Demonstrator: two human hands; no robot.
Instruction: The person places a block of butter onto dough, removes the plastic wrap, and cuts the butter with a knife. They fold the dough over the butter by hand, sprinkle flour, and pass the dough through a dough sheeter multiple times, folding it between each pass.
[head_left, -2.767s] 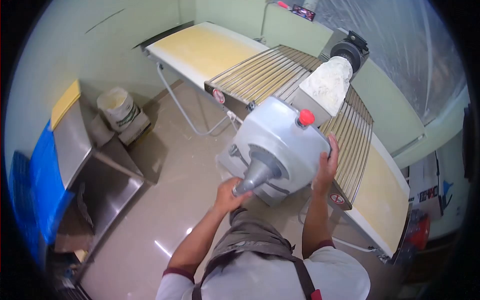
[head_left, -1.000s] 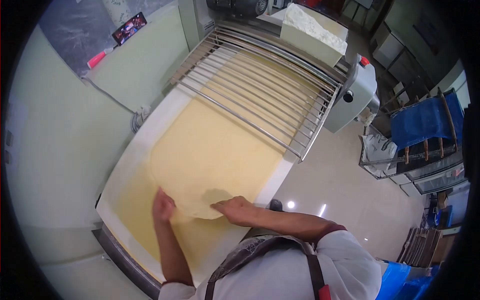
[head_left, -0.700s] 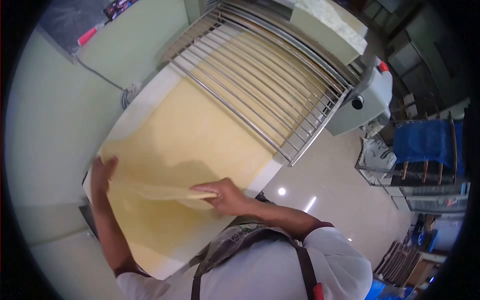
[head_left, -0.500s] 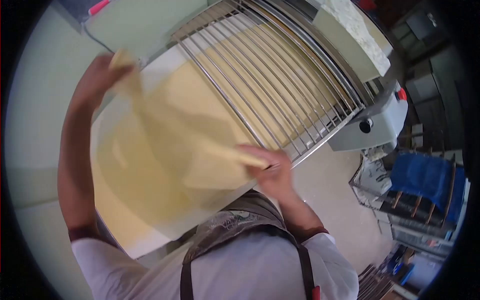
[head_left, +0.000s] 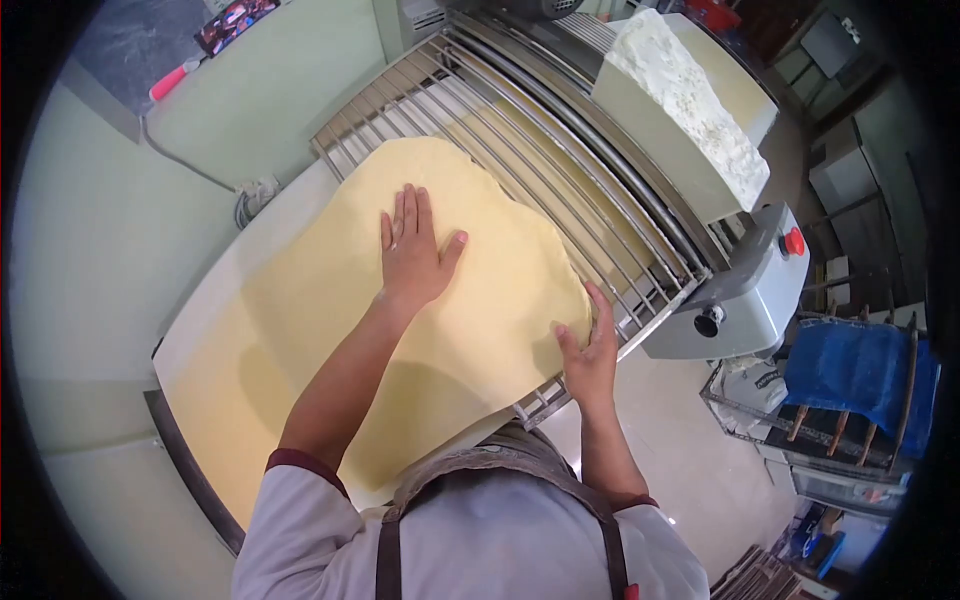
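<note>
A wide, pale yellow sheet of dough lies partly over the metal bar guard of a dough sheeter, its far edge uneven. My left hand rests flat on top of it with fingers stretched out. At the sheet's right edge is my right hand, thumb on the upper side and fingers curled around the border. The rest of the dough trails back over the white belt. More dough shows beneath the bar guard.
A bin of white flour sits on the machine beyond the guard. The grey machine housing carries a red button. A rack with a blue cloth stands at right. A pink-handled tool is at upper left.
The dough that both hands held up, blurred in motion, now lies over the bar guard. My left hand has moved right and flattened on it; my right hand has shifted slightly right.
</note>
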